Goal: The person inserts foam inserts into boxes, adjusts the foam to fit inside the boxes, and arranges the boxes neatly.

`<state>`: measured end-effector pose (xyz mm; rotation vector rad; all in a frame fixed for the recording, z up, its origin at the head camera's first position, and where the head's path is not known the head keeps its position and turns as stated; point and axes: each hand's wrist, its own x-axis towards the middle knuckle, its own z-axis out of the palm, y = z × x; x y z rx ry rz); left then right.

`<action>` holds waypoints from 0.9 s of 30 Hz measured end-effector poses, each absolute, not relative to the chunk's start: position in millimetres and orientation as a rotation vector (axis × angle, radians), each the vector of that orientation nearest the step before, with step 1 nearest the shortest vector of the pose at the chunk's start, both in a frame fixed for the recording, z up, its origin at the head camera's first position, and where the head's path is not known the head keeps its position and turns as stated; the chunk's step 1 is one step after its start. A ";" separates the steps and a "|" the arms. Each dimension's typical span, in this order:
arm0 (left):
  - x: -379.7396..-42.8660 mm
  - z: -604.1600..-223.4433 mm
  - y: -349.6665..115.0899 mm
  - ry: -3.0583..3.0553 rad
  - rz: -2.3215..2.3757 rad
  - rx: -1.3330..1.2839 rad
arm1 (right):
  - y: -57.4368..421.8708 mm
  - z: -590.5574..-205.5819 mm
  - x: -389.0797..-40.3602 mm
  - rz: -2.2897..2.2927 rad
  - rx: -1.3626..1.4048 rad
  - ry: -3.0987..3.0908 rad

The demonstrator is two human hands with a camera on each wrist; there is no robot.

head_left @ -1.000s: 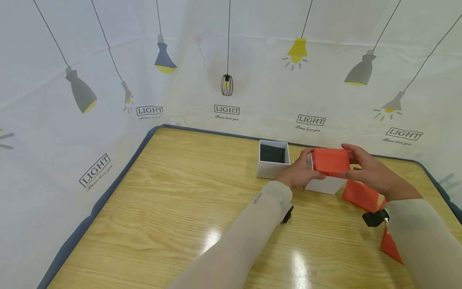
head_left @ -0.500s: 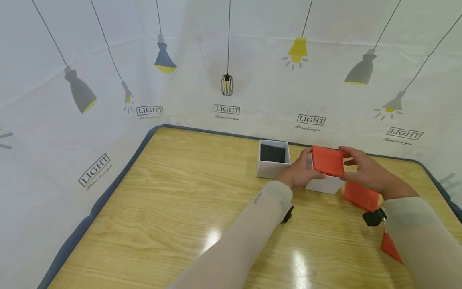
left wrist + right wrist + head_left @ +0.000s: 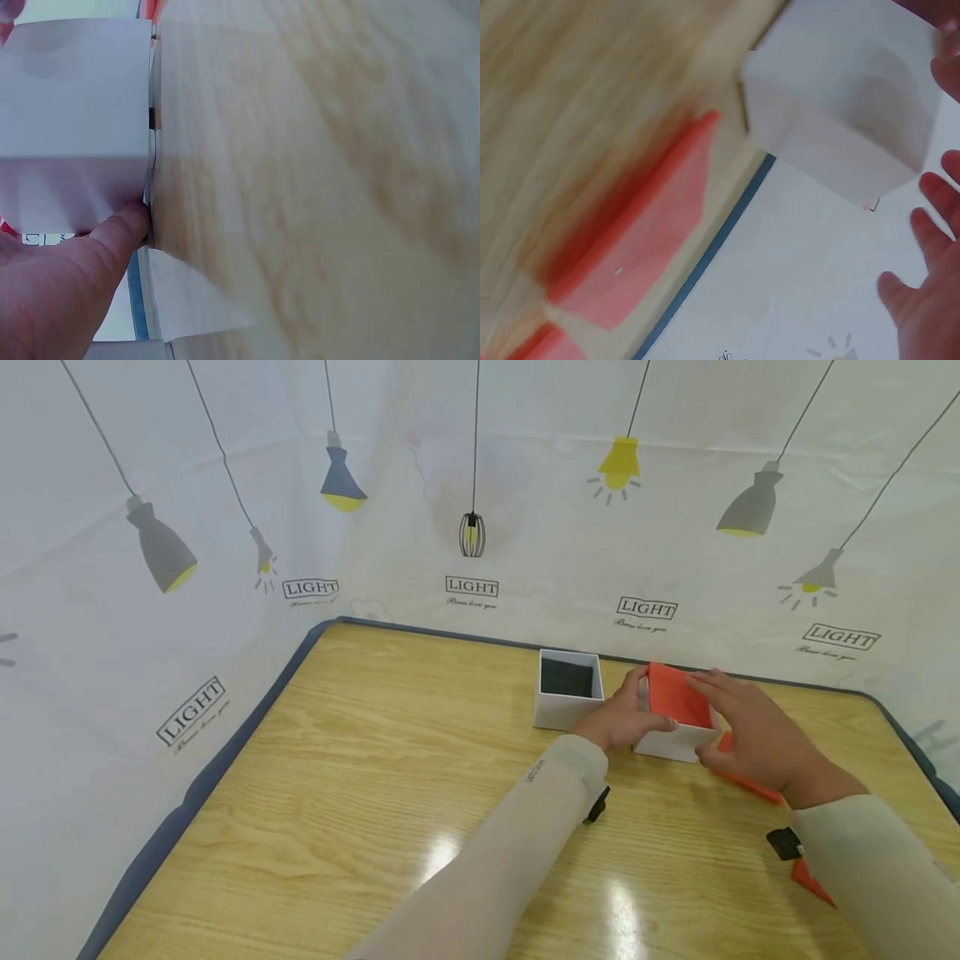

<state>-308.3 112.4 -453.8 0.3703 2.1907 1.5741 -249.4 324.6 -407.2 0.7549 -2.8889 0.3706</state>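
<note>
Box: smooth, white, square-edged, on the wood-grain table; likely light and stiff, best held by the side walls. Red pad: flat, matt, at the box's top, probably soft. Your left hand grips the box's left side; your right hand spreads its fingers over the pad's right edge, contact unclear.
</note>
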 end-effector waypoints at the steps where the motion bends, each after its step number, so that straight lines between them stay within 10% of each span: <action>1: -308.3 -454.0 112.3 2.196 1.567 0.371 | 324.0 -408.8 -248.4 0.340 0.784 -2.870; 27: -313.1 -458.9 109.9 2.172 1.610 0.470 | 293.3 -418.5 -261.5 0.114 0.961 -2.821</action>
